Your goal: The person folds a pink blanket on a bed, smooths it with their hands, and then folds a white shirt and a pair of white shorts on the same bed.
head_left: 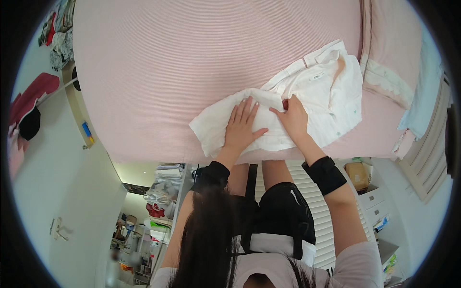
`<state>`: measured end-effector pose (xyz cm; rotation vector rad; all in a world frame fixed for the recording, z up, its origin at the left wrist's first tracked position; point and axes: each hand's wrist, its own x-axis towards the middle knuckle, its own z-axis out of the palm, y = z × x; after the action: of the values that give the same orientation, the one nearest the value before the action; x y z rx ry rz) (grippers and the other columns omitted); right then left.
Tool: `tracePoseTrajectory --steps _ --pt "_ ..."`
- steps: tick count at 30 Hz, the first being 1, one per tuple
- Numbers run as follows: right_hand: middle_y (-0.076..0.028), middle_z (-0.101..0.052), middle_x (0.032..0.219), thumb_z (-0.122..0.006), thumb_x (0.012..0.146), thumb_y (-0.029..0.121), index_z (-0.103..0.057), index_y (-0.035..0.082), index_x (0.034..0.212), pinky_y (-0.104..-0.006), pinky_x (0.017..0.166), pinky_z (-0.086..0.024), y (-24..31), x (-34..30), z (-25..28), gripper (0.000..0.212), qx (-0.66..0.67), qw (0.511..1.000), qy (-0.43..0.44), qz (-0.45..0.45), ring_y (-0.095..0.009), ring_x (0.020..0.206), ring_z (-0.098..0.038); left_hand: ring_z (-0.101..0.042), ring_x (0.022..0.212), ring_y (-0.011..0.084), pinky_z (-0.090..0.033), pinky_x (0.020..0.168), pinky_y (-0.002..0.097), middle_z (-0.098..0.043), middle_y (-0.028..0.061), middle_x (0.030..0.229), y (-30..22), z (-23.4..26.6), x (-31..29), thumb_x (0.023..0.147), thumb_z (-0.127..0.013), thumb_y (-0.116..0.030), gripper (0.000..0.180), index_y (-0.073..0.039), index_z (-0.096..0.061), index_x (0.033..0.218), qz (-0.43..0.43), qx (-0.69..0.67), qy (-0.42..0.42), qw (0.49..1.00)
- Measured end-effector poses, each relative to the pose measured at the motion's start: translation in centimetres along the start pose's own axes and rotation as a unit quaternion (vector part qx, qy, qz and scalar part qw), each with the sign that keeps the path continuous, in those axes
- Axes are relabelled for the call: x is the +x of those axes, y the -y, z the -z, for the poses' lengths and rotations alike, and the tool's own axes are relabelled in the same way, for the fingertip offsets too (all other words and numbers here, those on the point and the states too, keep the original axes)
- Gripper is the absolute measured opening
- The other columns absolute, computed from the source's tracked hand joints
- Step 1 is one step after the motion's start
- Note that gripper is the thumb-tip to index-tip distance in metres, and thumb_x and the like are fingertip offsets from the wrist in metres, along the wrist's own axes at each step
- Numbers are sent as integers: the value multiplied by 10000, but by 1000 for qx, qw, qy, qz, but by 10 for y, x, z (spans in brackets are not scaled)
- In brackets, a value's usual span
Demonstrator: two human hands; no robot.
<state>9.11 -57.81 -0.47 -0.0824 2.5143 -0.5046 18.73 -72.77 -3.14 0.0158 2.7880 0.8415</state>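
Observation:
A white garment (331,91) lies spread over the near right part of a pink striped bed. A small label shows on its inner side, and round buttons dot its right part; whether it is a shirt or something else I cannot tell. My left hand (240,127) rests flat on the garment's left section, fingers spread and thumb out. To the right of it, my right hand (294,117) bends its fingers round a fold of the cloth near the middle. Its fingertips are partly hidden by the fabric.
The pink striped bed cover (168,57) stretches away to the far side. A pink pillow (391,48) with a pale ruffle lies at the right, beside a light blue cloth (425,91). Shelves with stacked items (168,177) stand lower left; a white drawer unit (377,199) stands lower right.

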Motion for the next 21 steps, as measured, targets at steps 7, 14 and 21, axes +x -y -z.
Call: tracePoseTrajectory --steps 7,14,21 --pt "-123 -610 796 -746 639 341 -542 16 805 -324 644 -471 1 -15 4 419 92 995 9 -43 -252 746 -601 -227 1302 244 -175 1066 409 -229 143 1412 -11 9 -17 655 -611 -566 909 -35 -303 1325 57 -37 16 998" --pt "-138 -634 933 -751 643 363 -575 -11 1006 -303 730 -474 -26 -16 -13 549 163 968 192 -9 -230 854 -613 -223 1302 292 -190 1052 444 -228 167 1409 -45 -7 -66 700 -608 -504 849 -13 -303 1322 64 -43 7 997" --pt "-121 -633 964 -728 710 245 -565 -40 1051 -284 740 -474 -15 -18 4 473 261 928 261 -53 -170 859 -601 -557 926 290 -436 831 343 -581 156 995 -64 16 -57 836 -541 -256 329 -5 -547 1049 194 -282 -92 935"
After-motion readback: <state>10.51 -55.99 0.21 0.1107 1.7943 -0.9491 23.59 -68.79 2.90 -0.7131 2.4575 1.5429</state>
